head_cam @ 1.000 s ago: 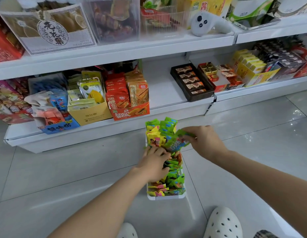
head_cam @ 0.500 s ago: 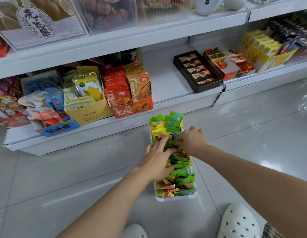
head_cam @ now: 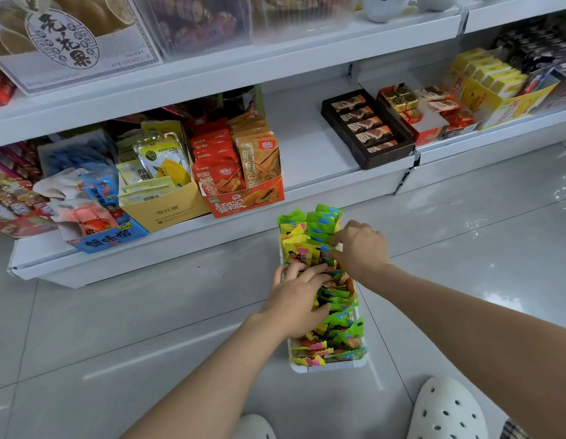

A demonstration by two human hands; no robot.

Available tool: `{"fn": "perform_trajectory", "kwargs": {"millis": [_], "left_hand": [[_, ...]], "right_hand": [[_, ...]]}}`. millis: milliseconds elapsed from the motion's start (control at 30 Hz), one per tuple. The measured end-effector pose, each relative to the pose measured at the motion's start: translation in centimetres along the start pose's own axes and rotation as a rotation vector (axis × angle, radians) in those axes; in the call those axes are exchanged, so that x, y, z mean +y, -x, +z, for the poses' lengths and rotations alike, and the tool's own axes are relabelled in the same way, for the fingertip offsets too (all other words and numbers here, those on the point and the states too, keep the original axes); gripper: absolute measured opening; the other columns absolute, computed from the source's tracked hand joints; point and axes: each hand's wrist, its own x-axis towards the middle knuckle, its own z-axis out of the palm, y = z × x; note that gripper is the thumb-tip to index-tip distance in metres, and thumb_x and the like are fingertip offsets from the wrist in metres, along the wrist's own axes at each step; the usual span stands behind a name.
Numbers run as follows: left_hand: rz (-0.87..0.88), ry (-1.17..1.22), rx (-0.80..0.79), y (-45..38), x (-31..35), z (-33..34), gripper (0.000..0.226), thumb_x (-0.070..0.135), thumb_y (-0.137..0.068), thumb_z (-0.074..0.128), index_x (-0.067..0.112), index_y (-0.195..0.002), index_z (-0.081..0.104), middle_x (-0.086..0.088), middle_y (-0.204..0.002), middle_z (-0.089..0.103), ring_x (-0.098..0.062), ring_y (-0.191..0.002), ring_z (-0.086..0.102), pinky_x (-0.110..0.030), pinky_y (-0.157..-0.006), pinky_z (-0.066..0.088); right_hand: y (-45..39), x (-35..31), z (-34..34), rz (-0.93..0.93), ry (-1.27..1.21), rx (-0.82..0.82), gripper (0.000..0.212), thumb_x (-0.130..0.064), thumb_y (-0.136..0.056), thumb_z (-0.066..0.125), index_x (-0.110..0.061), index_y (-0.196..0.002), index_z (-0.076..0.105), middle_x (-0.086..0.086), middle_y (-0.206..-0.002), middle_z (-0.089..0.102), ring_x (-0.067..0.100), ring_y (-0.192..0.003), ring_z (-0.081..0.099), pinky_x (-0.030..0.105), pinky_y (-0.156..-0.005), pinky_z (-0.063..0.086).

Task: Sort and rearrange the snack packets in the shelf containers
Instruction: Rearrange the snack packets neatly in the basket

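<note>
A narrow white container (head_cam: 332,366) stands on the floor tiles in front of the bottom shelf. It is packed with a row of small green and yellow snack packets (head_cam: 322,223) standing on edge. My left hand (head_cam: 299,296) lies over the middle of the row, its fingers stretched out and pressing on the packets. My right hand (head_cam: 360,248) is at the far half of the row from the right side. Its curled fingertips pinch a packet among the others.
The bottom shelf (head_cam: 307,147) has a bare gap just behind the container, between an orange snack box (head_cam: 246,198) and a dark tray of chocolates (head_cam: 367,131). A yellow carton (head_cam: 161,210) stands further left. My white clogs (head_cam: 446,410) are at the near edge.
My right hand held a green packet above the container, then brought it down into the row. My left hand slid toward the far end. The view came closer.
</note>
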Motion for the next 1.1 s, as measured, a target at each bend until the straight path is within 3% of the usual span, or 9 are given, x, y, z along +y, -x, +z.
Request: {"fn": "perform_trajectory", "kwargs": {"millis": [133,233,300,433,500,600,733,933,1100], "left_hand": [[-0.012,-0.01,-0.033,0.0,0.1,-0.2,0.06,0.048,-0.093,0.051,0.028,-0.148,0.036,0.015,-0.158,0.023,-0.018,-0.143,0.014,-0.042,-0.119,0.0],[-0.029,-0.036,-0.067,0.0,0.2,-0.5,0.061,0.047,-0.093,0.05,0.03,-0.149,0.034,0.015,-0.159,0.021,-0.02,-0.144,0.013,-0.044,-0.12,0.001],[-0.057,-0.06,-0.123,-0.1,0.6,-1.0,0.061,0.045,-0.094,0.049,0.029,-0.15,0.03,0.013,-0.16,0.017,-0.022,-0.147,0.01,-0.048,-0.12,0.001],[-0.138,-0.053,-0.234,0.4,2.5,-3.1,0.061,0.037,-0.096,0.049,0.026,-0.152,0.027,0.008,-0.162,0.016,-0.021,-0.15,0.007,-0.052,-0.12,0.006],[-0.209,0.132,-0.204,1.1,3.7,-4.9,0.06,0.035,-0.095,0.055,0.025,-0.149,0.032,0.002,-0.157,0.03,-0.021,-0.142,0.032,-0.038,-0.114,0.027],[-0.367,0.849,-0.109,3.6,6.7,-9.0,0.064,0.02,-0.092,0.065,0.02,-0.147,0.033,0.0,-0.145,0.046,-0.016,-0.111,0.054,-0.026,-0.089,0.045],[-0.356,1.672,-0.039,8.4,10.7,-13.9,0.061,-0.002,-0.084,0.067,0.013,-0.137,0.042,-0.011,-0.114,0.065,-0.023,-0.111,0.059,-0.035,-0.11,0.04],[-0.095,2.01,-0.05,14.5,13.9,-16.8,0.055,0.002,-0.085,0.062,-0.002,-0.137,0.043,-0.025,-0.133,0.057,-0.031,-0.115,0.063,-0.038,-0.1,0.05],[-0.3,2.069,0.167,15.1,15.0,-15.9,0.037,0.005,-0.097,0.049,-0.006,-0.133,0.047,-0.022,-0.121,0.066,-0.025,-0.089,0.072,-0.029,-0.078,0.06]], "right_hand": [[0.1,-0.3,0.3,0.118,-0.246,0.029,0.014,-0.033,-0.088,0.069,-0.021,-0.096,0.071,0.004,-0.113,0.057,0.027,-0.109,0.054,0.037,-0.086,0.044],[0.4,0.4,-1.7,0.112,-0.548,0.062,0.009,-0.018,-0.097,0.055,-0.011,-0.092,0.052,0.011,-0.104,0.063,0.033,-0.097,0.058,0.036,-0.074,0.044],[1.0,1.2,-4.6,0.081,-0.65,0.048,0.013,-0.023,-0.101,0.048,-0.013,-0.094,0.043,0.008,-0.093,0.062,0.031,-0.087,0.057,0.035,-0.069,0.041],[3.4,2.7,-12.4,0.022,-0.963,0.07,0.017,-0.023,-0.101,0.049,-0.02,-0.087,0.039,0.012,-0.093,0.066,0.025,-0.087,0.068,0.043,-0.076,0.059],[5.1,3.1,-16.5,0.006,-1.014,0.118,0.017,-0.02,-0.101,0.049,-0.021,-0.088,0.039,0.012,-0.095,0.068,0.022,-0.087,0.071,0.041,-0.072,0.061],[7.9,3.5,-21.4,0.0,-1.103,0.132,0.01,-0.018,-0.102,0.048,-0.017,-0.094,0.041,0.013,-0.094,0.068,0.02,-0.079,0.072,0.04,-0.066,0.061],[11.9,2.8,-25.3,0.042,-1.195,0.199,0.01,-0.018,-0.102,0.049,-0.009,-0.104,0.045,0.012,-0.094,0.067,0.02,-0.075,0.071,0.042,-0.065,0.061],[16.0,2.1,-26.3,0.162,-1.41,0.296,0.014,-0.015,-0.101,0.049,-0.005,-0.111,0.045,0.014,-0.094,0.068,0.02,-0.068,0.073,0.032,-0.053,0.058],[17.9,1.3,-23.6,0.239,-1.481,0.269,0.014,-0.014,-0.1,0.051,-0.016,-0.091,0.04,0.017,-0.091,0.071,0.025,-0.066,0.073,0.032,-0.053,0.059]]}}
